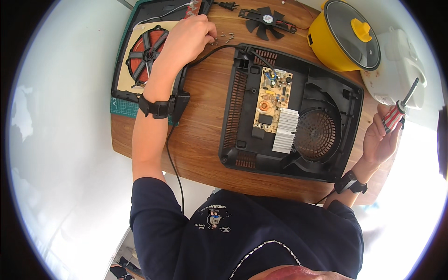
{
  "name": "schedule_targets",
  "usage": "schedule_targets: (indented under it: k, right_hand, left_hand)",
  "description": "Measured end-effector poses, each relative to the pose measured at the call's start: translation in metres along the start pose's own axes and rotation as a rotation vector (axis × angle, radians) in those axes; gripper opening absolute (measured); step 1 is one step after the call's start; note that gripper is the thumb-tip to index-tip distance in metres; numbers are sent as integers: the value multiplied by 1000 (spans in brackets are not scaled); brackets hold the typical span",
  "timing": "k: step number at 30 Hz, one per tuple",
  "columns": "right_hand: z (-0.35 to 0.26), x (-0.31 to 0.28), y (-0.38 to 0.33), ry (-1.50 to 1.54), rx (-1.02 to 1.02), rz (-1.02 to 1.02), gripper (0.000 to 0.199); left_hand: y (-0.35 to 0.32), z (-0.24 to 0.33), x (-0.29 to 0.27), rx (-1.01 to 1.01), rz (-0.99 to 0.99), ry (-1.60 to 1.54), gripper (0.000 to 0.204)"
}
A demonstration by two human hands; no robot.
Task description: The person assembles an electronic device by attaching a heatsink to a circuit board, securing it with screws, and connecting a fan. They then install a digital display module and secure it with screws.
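A wooden table (200, 140) carries an opened black cooker base (291, 116) with its circuit board (273, 100) showing, lying centre-right near the table's front edge. Bare wood lies between it and the coil panel (144, 51) at the far left. The left hand (189, 37) pinches its fingers (211, 35) at small loose screws (226, 37). The right hand (382, 137), beyond the table's right edge, grips a striped-handled screwdriver (396, 112) upright.

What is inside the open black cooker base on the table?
Inside the black base sit a tan circuit board, a finned silver heat sink and a round vent grille. Whatever lies beneath the board and heat sink is covered.
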State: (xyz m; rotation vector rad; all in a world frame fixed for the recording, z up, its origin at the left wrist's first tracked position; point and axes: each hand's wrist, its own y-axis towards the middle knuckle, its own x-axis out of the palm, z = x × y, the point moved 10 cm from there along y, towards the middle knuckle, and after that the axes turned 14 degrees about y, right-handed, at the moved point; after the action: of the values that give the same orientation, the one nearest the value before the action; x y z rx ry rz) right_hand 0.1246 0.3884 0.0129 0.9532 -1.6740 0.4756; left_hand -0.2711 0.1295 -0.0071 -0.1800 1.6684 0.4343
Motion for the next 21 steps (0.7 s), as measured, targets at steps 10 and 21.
schedule_targets:
  k: [10, 21]
  right_hand:
    - [-7, -6, -3, -41, -13, 21, 49]
    - [-5, -9, -3, -72, -7, 38, 47]
  left_hand:
    - [4, 0, -2, 29, 33, -12, 9]
    - [20, 14, 6, 86, 38, -38, 11]
